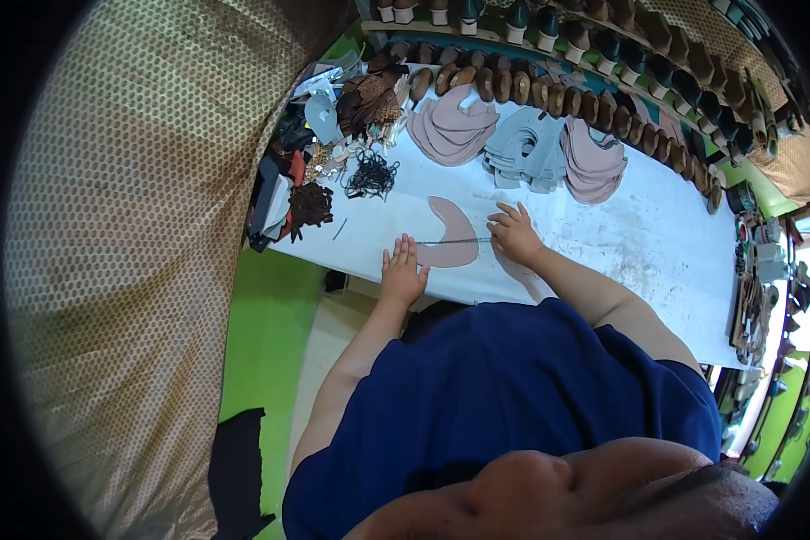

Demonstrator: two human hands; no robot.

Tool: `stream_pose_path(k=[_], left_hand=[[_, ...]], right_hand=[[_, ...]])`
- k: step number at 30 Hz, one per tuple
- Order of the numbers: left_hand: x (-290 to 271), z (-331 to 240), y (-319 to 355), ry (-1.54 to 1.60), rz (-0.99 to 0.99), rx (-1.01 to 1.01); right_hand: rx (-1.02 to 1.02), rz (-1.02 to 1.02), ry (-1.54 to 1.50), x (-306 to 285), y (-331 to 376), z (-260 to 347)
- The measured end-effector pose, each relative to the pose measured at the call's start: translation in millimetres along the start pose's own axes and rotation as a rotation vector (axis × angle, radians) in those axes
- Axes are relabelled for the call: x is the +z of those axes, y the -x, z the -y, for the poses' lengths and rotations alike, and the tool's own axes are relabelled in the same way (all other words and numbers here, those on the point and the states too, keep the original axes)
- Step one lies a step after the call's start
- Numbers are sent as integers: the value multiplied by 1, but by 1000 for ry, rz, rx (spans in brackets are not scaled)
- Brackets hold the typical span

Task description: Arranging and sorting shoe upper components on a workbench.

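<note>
Pink curved leather piece [450, 234] lying on white worktable [639, 234] between left hand [401, 274] and right hand [515, 232]; pink and grey cut-piece stacks [522, 144] sitting behind; row of brown wooden shoe lasts [549, 90] lining far edge.

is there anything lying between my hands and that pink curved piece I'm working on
Nothing visible. The left hand lies flat on the lower end of the pink curved piece, and the right hand rests at its right edge, on the white table.
</note>
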State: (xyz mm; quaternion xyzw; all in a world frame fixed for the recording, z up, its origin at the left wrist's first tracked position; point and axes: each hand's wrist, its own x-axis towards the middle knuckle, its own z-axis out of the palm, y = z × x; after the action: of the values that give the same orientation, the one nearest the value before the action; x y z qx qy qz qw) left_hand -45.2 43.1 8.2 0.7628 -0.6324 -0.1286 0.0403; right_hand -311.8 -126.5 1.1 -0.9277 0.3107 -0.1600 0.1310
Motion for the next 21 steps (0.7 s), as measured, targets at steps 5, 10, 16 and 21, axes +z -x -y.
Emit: stream_pose_path(k=[5,10,16,21], left_hand=[[-3,-3,0,-41,55,-35],[-6,-4,0,-67,70,-35],[-8,-7,0,-58,62,-41],[-12,-8,-2,-115,96,-47]], right_hand=[[-80,4,-33,-24,6,17],[-101,60,-98,-38,15,37],[-80,110,-123,-18,29,39],[-84,109,-125,-3,36,39]])
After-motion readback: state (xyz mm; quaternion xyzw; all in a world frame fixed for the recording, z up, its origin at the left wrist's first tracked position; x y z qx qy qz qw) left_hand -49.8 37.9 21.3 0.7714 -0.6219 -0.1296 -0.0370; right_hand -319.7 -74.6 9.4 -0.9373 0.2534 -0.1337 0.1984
